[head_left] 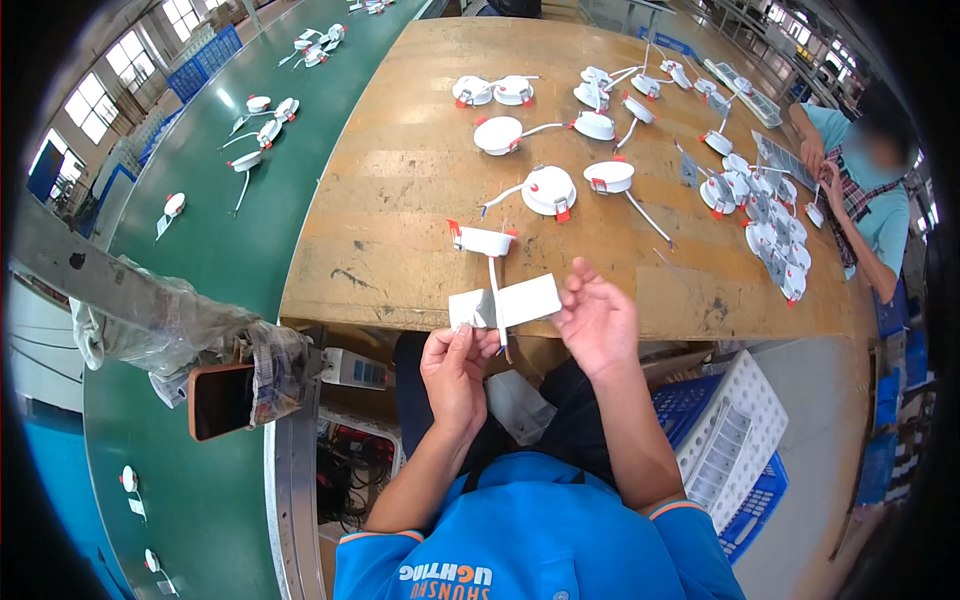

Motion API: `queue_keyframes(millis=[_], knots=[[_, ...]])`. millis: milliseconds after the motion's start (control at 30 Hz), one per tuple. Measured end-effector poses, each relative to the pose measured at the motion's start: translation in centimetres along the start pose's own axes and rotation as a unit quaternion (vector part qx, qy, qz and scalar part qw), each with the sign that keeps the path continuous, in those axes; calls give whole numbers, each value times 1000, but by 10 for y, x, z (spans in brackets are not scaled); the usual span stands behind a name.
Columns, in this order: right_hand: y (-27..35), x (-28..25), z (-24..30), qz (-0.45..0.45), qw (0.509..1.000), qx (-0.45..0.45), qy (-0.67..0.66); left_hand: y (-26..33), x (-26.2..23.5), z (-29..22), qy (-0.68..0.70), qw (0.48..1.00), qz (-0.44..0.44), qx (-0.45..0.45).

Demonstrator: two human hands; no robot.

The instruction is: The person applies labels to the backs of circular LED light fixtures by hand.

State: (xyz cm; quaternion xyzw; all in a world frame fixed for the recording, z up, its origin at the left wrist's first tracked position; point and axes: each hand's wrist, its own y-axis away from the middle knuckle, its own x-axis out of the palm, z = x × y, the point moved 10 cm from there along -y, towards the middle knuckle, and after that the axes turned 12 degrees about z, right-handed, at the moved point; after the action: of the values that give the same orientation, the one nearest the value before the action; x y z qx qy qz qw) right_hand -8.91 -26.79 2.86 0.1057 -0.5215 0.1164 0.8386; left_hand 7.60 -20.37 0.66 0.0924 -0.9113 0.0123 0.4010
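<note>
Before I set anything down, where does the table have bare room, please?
On the table, the left is bare between the green belt and loose lamps; so is a patch between the right hand and lamp pile crowding the right side.

1. A phone [221, 402] with dark screen is beside plastic wrapping [195, 318] on a metal bar [85, 250].
2. A white perforated tray [757, 402] rests tilted on a blue basket [758, 508].
3. Bright windows [92, 108] are at upper left.

A round white lamp [482, 241] with red clips [454, 229], a slim white cable [494, 275] and a rectangular white tag [530, 298] appear with a brown wooden worktop [390, 190], long green conveyor belt [220, 270], orange-trimmed blue fabric shirt [600, 530] and dark checked fabric garment [855, 203].
</note>
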Motion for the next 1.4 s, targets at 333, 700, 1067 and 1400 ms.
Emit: queue_keyframes(millis=[333, 700, 1067, 1400], knots=[[32, -4, 92, -74, 833, -241, 492, 10, -16, 19, -21, 999, 11, -49], [-9, 157, 7, 271, 419, -253, 829, 11, -22, 17, 1, 998, 26, -53], [-46, 148, -56, 377, 302, -130, 866, 15, -46, 28, -57, 993, 27, -95], [-42, 139, -66, 387, 318, 1, 866, 25, -33, 21, 49, 985, 136, -95]])
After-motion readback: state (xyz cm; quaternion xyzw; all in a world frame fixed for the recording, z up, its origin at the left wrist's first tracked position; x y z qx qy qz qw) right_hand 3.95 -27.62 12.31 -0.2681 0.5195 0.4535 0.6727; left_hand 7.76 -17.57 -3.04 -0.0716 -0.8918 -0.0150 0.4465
